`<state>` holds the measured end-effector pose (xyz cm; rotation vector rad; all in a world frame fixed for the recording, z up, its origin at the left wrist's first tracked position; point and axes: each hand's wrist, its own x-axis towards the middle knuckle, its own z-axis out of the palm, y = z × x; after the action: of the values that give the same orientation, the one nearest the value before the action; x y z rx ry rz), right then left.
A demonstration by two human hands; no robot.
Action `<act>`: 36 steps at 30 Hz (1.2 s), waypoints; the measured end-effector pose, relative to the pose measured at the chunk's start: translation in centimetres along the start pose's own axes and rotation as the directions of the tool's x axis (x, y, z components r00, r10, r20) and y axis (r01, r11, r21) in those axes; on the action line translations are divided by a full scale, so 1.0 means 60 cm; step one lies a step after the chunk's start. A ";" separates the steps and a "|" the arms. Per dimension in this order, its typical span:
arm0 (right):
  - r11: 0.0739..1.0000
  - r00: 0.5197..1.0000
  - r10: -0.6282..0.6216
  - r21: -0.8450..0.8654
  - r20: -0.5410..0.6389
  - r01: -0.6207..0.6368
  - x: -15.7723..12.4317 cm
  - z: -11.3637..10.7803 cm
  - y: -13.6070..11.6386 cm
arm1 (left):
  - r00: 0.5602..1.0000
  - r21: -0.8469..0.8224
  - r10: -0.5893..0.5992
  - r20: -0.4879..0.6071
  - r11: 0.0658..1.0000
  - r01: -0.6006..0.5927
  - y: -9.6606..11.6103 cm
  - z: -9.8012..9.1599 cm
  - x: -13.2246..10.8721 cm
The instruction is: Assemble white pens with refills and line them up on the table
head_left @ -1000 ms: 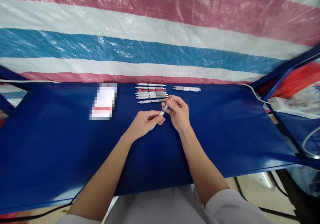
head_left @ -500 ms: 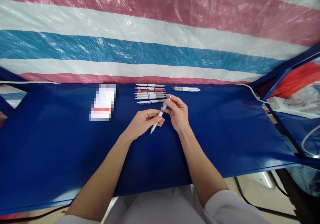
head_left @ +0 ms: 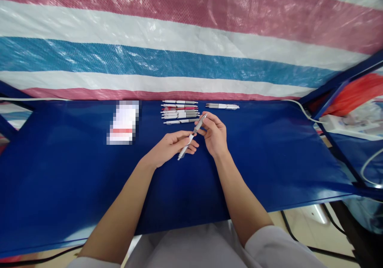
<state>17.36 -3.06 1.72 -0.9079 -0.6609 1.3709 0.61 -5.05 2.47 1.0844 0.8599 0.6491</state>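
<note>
A white pen with a grey grip (head_left: 198, 125) slants between my hands above the table, its metal tip up and to the right. My left hand (head_left: 170, 147) pinches the white barrel between thumb and fingers. Around the grey front part, the fingers of my right hand (head_left: 214, 134) are closed. A narrow dark strip shows between the grey part and the white barrel. Just beyond my hands lies a row of several pens (head_left: 179, 114), white and grey with a red one among them. To its right is a small group of white and grey pens (head_left: 223, 106).
The blue table (head_left: 74, 180) stretches to both sides. A blurred-out white rectangular object (head_left: 123, 120) lies at the left. Behind the table hangs a striped plastic sheet (head_left: 179, 60). At the right are a blue frame, a white power strip (head_left: 344, 126) and a red bag (head_left: 359, 94).
The pen's grey front has drawn slightly away from the white barrel, and a dark strip now shows between them. My right hand has shifted a little right.
</note>
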 end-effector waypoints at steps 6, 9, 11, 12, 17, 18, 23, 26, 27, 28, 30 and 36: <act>0.999 1.000 -0.028 0.029 0.002 0.028 0.001 -0.002 -0.002 | 0.997 -0.025 -0.048 0.064 0.998 0.049 0.000 -0.003 -0.004; 0.998 1.000 -0.024 0.056 0.008 0.024 0.001 -0.004 -0.004 | 0.996 -0.028 -0.056 0.069 0.998 0.058 0.002 -0.002 -0.006; 0.995 1.000 -0.016 0.094 -0.004 0.017 0.003 -0.006 -0.004 | 0.996 -0.038 -0.054 0.065 0.998 0.057 0.003 -0.001 -0.006; 0.993 1.000 -0.012 0.116 -0.012 0.013 0.004 -0.008 -0.005 | 0.996 -0.040 -0.054 0.065 0.998 0.057 0.004 -0.001 -0.007; 0.978 0.996 -0.014 0.206 -0.088 0.032 0.010 -0.017 -0.008 | 0.995 -0.038 -0.065 0.072 0.997 0.068 0.006 -0.003 -0.006; 0.976 0.994 -0.015 0.213 -0.105 0.037 0.011 -0.019 -0.009 | 0.995 -0.043 -0.070 0.072 0.996 0.074 0.006 -0.004 -0.005; 0.985 0.988 -0.013 0.166 -0.155 0.040 0.018 -0.021 -0.005 | 0.996 -0.105 -0.061 0.063 0.992 0.067 0.004 -0.011 -0.002; 0.996 0.983 -0.077 0.039 -0.167 0.084 0.019 -0.020 0.001 | 1.000 -0.148 -0.016 0.009 0.989 0.017 0.003 -0.016 -0.001; 0.993 0.980 -0.114 -0.021 -0.163 0.112 0.018 -0.020 0.003 | 1.000 -0.161 0.002 -0.012 0.987 -0.004 0.003 -0.017 -0.001; 0.986 0.976 -0.155 -0.090 -0.154 0.143 0.017 -0.020 0.003 | 0.999 -0.173 0.020 -0.034 0.985 -0.025 0.004 -0.019 0.000; 0.944 0.963 -0.241 -0.259 -0.119 0.204 0.012 -0.019 0.001 | 0.996 -0.193 0.049 -0.068 0.979 -0.061 0.004 -0.022 0.000; 0.464 0.877 -0.329 -0.749 0.350 0.473 0.004 -0.019 -0.019 | 0.984 -0.216 0.079 -0.157 0.970 -0.112 0.003 -0.036 0.001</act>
<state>18.93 -2.96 2.09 -1.2591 -1.6269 0.6345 -1.22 -3.91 2.14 0.8859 0.8417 0.8944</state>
